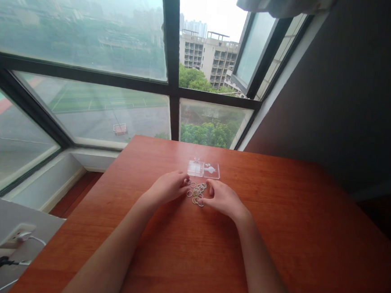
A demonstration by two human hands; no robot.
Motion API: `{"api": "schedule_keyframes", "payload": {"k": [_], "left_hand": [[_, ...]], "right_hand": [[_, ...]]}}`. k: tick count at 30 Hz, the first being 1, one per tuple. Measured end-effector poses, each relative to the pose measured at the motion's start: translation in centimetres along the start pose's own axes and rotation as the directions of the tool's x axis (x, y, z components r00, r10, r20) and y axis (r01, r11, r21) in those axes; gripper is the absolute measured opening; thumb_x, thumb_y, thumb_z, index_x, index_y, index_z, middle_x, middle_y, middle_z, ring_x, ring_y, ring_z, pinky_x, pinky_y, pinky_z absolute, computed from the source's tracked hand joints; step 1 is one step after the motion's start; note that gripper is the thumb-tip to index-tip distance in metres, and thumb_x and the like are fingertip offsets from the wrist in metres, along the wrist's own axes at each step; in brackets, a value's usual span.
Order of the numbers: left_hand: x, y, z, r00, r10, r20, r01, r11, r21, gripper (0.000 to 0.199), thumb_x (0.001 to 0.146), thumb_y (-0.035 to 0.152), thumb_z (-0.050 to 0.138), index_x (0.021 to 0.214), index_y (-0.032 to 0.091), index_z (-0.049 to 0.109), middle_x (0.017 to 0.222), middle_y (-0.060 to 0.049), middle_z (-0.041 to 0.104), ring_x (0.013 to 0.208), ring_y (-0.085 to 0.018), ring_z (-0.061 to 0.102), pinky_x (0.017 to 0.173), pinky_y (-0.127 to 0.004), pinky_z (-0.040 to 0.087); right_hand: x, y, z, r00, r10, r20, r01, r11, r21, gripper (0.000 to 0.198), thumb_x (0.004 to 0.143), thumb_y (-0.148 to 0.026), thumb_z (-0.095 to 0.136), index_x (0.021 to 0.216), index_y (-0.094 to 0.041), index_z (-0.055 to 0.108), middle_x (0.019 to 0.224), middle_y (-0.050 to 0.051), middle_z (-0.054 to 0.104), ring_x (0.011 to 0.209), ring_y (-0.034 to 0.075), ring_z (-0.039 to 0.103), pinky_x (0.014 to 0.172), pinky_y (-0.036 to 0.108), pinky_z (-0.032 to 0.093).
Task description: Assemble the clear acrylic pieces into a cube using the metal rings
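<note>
A small loose pile of thin pale rings (199, 190) lies on the wooden table, some overlapping and a few apart at the left. My left hand (168, 187) rests at the pile's left side, fingers bent, with a gap between the thumb and the fingers. One ring lies right by its fingertips; whether they touch it I cannot tell. On the right, my right hand (225, 198) curves around the pile with thumb and forefinger apart, the thumb at the lower rings. Just beyond the rings sits a clear plastic case (211, 170), opened flat, with a white shape in its right half.
The reddish-brown table (186, 263) reaches up to the window (127, 109). A grey wall (321, 93) stands at the right. At lower left, plugs with cords sit in a wall socket (15, 236) beside the table edge.
</note>
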State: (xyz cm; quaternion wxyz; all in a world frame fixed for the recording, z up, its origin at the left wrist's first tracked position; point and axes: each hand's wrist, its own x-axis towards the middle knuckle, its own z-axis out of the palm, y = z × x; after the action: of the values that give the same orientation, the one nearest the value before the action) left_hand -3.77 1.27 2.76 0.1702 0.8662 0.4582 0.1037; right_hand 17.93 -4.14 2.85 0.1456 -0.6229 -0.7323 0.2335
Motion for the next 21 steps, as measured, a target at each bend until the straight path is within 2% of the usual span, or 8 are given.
{"api": "schedule_keyframes", "payload": {"k": [3,8,13,18,21], "left_hand": [[0.0,0.4,0.1,0.999,0.019,0.04,-0.019,1.0,0.0,0.018,0.077,0.034,0.062,0.087,0.018,0.065,0.087,-0.006,0.065,0.073,-0.018,0.06,0.063,-0.025,0.039],[0.1,1.3,0.7,0.996,0.088,0.031,-0.087,0.996,-0.031,0.014,0.08,0.03,0.057,0.079,0.018,0.064,0.078,-0.004,0.066,0.067,-0.016,0.058,0.06,-0.024,0.036],[0.1,1.7,0.7,0.99,0.138,0.031,-0.134,0.985,-0.106,0.016,0.083,0.027,0.053,0.08,0.019,0.067,0.074,-0.003,0.067,0.063,-0.014,0.056,0.058,-0.022,0.035],[0.0,1.4,-0.2,0.996,0.084,0.026,-0.08,0.989,-0.121,0.017,0.083,0.028,0.053,0.085,0.019,0.067,0.077,-0.003,0.069,0.065,-0.014,0.057,0.059,-0.021,0.035],[-0.2,1.0,-0.9,0.996,0.019,0.084,-0.009,0.992,-0.123,0.018,0.08,0.032,0.059,0.091,0.02,0.066,0.08,-0.002,0.069,0.066,-0.015,0.058,0.058,-0.021,0.036]], "right_hand": [[0.0,0.1,0.2,0.997,-0.078,-0.007,0.078,0.996,0.037,0.038,0.062,-0.038,0.08,0.09,-0.022,0.061,0.088,-0.001,0.061,0.076,0.014,0.054,0.062,0.022,0.033],[0.7,0.2,1.2,0.988,-0.151,-0.044,0.154,0.985,0.076,0.014,0.075,-0.026,0.069,0.089,-0.021,0.066,0.078,-0.002,0.059,0.073,0.012,0.052,0.066,0.022,0.035],[1.0,0.1,1.5,0.981,-0.169,-0.097,0.176,0.982,0.07,0.01,0.08,-0.026,0.065,0.089,-0.021,0.067,0.076,-0.002,0.061,0.071,0.012,0.051,0.065,0.022,0.036],[1.2,0.5,1.5,0.98,-0.162,-0.116,0.171,0.982,0.075,0.019,0.08,-0.026,0.067,0.098,-0.022,0.068,0.076,-0.002,0.063,0.069,0.013,0.054,0.067,0.023,0.039],[1.3,0.8,1.4,0.983,-0.112,-0.143,0.123,0.99,0.069,0.021,0.084,-0.026,0.061,0.103,-0.021,0.067,0.077,0.0,0.066,0.07,0.014,0.056,0.071,0.024,0.041]]}}
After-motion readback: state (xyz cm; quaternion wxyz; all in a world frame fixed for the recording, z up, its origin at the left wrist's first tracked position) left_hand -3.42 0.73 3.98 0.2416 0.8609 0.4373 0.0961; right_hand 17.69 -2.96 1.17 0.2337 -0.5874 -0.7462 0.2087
